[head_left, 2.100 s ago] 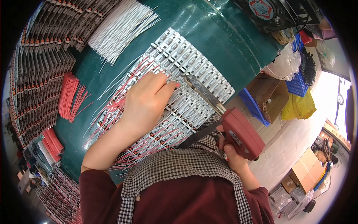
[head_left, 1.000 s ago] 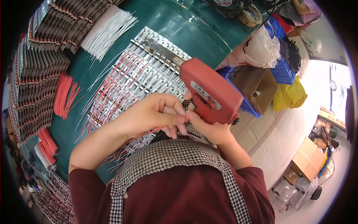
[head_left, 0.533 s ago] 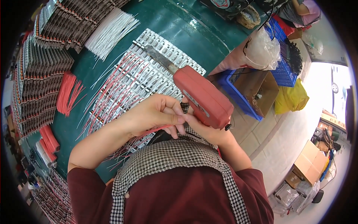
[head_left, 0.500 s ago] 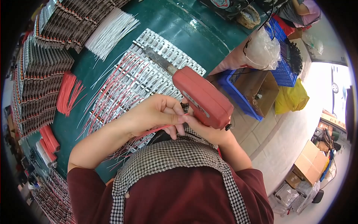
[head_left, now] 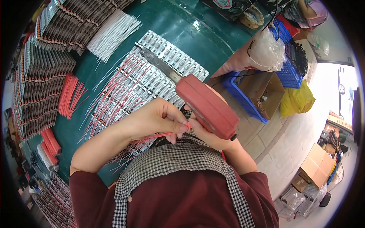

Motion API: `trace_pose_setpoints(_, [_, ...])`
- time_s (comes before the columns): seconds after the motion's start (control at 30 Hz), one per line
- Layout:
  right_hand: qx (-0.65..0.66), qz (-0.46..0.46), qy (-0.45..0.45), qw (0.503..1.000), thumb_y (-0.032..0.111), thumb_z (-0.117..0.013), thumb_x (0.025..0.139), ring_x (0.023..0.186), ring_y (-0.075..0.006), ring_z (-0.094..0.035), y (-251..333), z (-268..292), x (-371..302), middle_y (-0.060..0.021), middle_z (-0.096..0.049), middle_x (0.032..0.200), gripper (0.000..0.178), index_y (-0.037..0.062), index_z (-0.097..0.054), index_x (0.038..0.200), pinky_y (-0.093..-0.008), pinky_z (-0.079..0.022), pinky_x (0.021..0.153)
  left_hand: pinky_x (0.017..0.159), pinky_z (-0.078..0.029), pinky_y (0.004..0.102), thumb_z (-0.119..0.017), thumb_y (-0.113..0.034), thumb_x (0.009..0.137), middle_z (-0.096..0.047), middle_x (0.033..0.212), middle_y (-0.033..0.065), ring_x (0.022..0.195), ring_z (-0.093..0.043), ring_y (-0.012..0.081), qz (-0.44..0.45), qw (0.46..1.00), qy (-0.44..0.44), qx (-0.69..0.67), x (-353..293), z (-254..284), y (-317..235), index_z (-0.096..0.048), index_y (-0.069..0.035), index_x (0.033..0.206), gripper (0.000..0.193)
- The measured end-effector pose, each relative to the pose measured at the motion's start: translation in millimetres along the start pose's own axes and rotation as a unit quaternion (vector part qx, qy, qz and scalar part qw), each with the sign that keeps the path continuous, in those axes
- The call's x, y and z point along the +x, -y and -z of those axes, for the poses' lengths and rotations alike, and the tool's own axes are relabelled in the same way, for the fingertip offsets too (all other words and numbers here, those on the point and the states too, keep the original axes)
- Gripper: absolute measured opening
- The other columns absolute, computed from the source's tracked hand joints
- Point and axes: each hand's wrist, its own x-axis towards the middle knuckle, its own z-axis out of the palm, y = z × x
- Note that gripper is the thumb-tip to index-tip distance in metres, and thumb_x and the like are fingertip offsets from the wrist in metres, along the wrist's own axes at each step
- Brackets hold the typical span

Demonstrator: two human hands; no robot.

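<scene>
My left hand (head_left: 159,118) is closed in a pinch on a bundle of thin red wires (head_left: 161,134), whose ends bunch at the fingertips. Close beside it, my right hand (head_left: 208,136) wraps round a red soldering gun (head_left: 207,106), mostly hidden beneath its body. The gun's metal shaft and dark tip (head_left: 156,62) point up and left, above rows of small silvery metal parts (head_left: 167,81). Loose red wires (head_left: 127,81) and white ones lie across these rows. Whether my right fingertips also touch the red bundle I cannot tell.
On the green table (head_left: 173,26) lie a white wire bundle (head_left: 114,34) and a red wire bundle (head_left: 70,95). Tall stacks of assembled parts (head_left: 40,87) line the left. At right stand blue crates (head_left: 243,100), a cardboard box (head_left: 266,91) and a yellow bag (head_left: 298,99); another person sits at the upper right.
The red wire ends now show bunched above my left fingertips. My right hand has drawn slightly away from my left, and the soldering gun has shifted slightly downward.
</scene>
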Motion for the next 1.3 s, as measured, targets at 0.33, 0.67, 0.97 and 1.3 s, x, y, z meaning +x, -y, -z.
trace_pose_setpoints(0.33, [-0.237,0.246,0.054,0.938,0.014,-0.071,0.068,0.080,-0.0267,-0.066,-12.4,31.4,10.8,-0.0159,-0.064,0.098,0.054,0.0006,-0.056,0.119,-0.0326,-0.053,0.064,0.053,-0.050,0.0212,-0.066,-0.011,0.084,-0.068,0.078,0.0105,0.057,-0.061,0.0101,-0.009,1.000,-0.002,-0.011,-10.2,0.7,-12.3,-0.065,0.005,0.091,0.018])
trace_pose_setpoints(0.67, [-0.162,-0.019,-0.125,0.979,0.001,-0.067,0.077,0.084,-0.0190,-0.062,-11.6,25.0,-18.4,-0.0121,-0.063,0.100,0.044,-0.0019,-0.054,0.119,-0.0279,-0.048,0.074,0.054,-0.046,0.0211,-0.063,-0.009,0.085,-0.067,0.079,0.0051,0.061,-0.056,0.0064,-0.147,0.965,-0.182,0.115,-22.1,26.9,-32.9,-0.066,0.002,0.093,0.013])
trace_pose_setpoints(0.97, [0.129,-0.124,-0.065,0.982,-0.002,-0.062,0.079,0.071,-0.0091,-0.049,2.8,16.2,-10.2,-0.0089,-0.059,0.104,0.044,-0.0006,-0.052,0.121,-0.0246,-0.043,0.066,0.049,-0.044,0.0285,-0.064,-0.006,0.071,-0.048,0.071,0.0029,0.063,-0.053,0.0158,-0.347,0.500,-0.332,0.721,11.5,50.4,-5.3,-0.061,-0.003,0.081,0.011])
trace_pose_setpoints(1.3, [-0.155,-0.228,-0.009,0.961,0.016,-0.075,0.070,0.111,-0.0352,-0.056,-17.5,24.2,-52.2,-0.0223,-0.054,0.123,0.048,-0.0036,-0.059,0.112,-0.0374,-0.047,0.091,0.050,-0.041,0.0316,-0.061,-0.004,0.070,-0.044,0.070,0.0062,0.061,-0.050,0.0200,-0.312,0.536,-0.344,0.706,19.2,47.2,7.9,-0.062,0.001,0.093,0.023])
